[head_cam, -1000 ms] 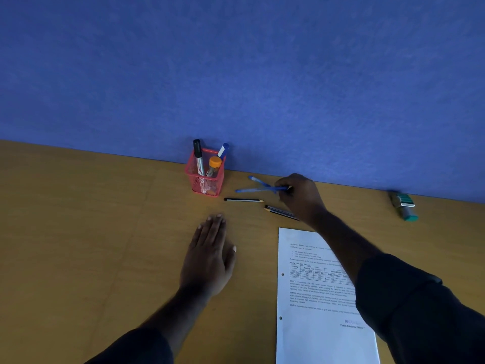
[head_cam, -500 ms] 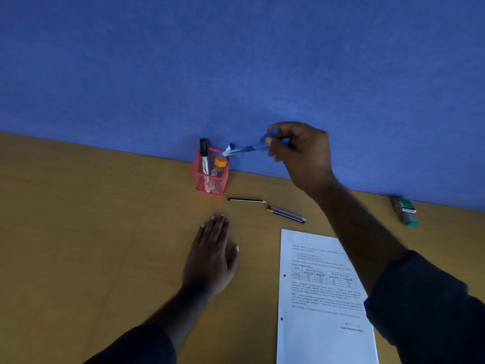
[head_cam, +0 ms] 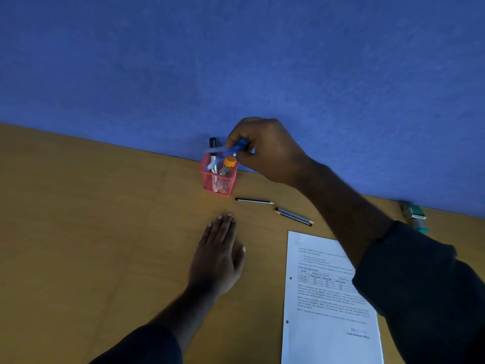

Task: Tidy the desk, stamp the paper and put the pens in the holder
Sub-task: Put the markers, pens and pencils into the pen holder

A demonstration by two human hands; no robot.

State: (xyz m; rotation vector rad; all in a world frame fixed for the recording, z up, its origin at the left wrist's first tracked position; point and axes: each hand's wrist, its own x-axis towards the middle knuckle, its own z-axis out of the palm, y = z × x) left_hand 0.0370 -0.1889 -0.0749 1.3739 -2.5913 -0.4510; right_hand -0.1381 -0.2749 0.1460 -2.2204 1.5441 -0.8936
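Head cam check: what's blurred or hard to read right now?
Head view: the blue pens in the right hand are motion-smeared over the red holder; the stamp at the right edge is soft; the paper text is unreadable; lighting is dim, without glare.

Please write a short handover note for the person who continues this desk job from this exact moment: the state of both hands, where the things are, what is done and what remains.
Right hand: holding blue pens, tips lowered into the red mesh holder, not released.
Left hand: flat on the desk, empty.
Holder: by the blue wall, already has a black marker and an orange-capped item.
Loose: one pencil and a pair of pencils right of the holder.
Paper: front right; whether it is stamped cannot be read.
Stamp: far right, by the wall.
Left: drop pens, collect pencils, stamp paper.
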